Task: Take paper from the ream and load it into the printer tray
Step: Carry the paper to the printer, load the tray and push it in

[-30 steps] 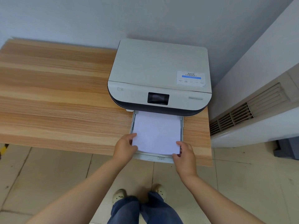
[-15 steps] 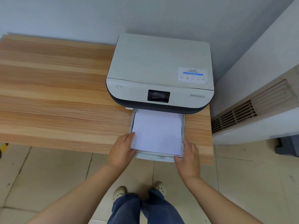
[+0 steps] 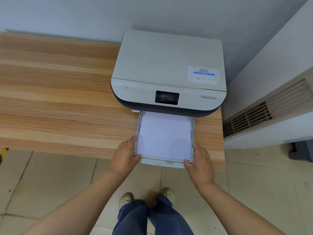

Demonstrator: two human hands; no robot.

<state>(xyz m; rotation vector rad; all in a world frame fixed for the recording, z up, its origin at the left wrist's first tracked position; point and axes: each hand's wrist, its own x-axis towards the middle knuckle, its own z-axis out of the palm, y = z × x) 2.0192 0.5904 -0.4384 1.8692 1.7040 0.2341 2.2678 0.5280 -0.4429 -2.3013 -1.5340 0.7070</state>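
Wooden desk (image 3: 59, 99) against a pale wall (image 3: 152, 12) — beige tiled floor (image 3: 42, 184), vented unit (image 3: 264, 116) at right

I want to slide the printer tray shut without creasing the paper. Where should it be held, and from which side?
Grip the tray at its two front corners, coming from the open front edge of the table. The left hand and right hand already flank it there; the side rails are rigid, the paper lies flat between them, and the printer blocks the rear.
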